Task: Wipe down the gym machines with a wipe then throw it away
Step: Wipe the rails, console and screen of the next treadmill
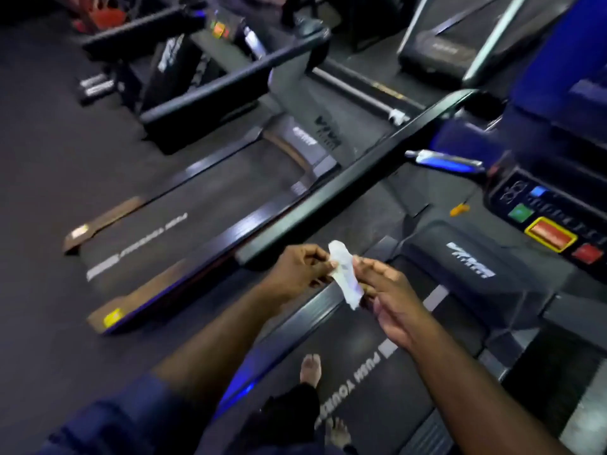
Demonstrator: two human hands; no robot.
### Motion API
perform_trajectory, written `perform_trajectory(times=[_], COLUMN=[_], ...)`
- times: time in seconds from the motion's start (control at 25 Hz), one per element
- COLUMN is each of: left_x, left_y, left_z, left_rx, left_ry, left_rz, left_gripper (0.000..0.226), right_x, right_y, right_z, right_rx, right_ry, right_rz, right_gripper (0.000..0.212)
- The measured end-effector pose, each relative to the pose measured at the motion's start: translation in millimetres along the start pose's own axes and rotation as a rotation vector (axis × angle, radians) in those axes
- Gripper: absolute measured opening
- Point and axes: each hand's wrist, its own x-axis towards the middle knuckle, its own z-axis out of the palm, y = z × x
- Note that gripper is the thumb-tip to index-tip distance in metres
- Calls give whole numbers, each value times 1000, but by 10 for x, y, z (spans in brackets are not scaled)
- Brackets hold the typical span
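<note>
While you stand on a treadmill (377,372), your left hand (295,270) and right hand (391,300) pinch a white wipe (345,274); wiping looks unfinished, binning undone.

My bare forearms reach forward and converge. My left hand (295,274) and right hand (391,297) sit close together, fingers curled, each pinching a side of the crumpled white wipe (345,274) held between them.
</note>
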Motion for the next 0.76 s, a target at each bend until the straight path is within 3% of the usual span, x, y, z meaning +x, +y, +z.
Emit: perform_trajectory(times=[0.12,0.24,0.44,0.6,0.76], left_x=[-710,-1307,-2502,-3464,-4673], left_y=[-350,-630,-1114,-1595,-2282], left_z=[-457,-871,-1611,-2099,-2659], left_rx=[-1,-48,-315,-532,-649], left_ry=[152,293,668,899,1160], left_rz=[-59,-98,-135,-103,-42], left_gripper=[14,15,13,3,19], right_x=[-204,-297,-602,-987,-1569], right_y=[425,692,1175,1799,2599], right_z=[514,1026,2234,3168,4215], right_rx=[-148,-257,-477,-628,-753], right_ry=[-146,-281,-592,-789,-971], right_rz=[54,73,85,88,47], right_gripper=[24,7,1,12,26])
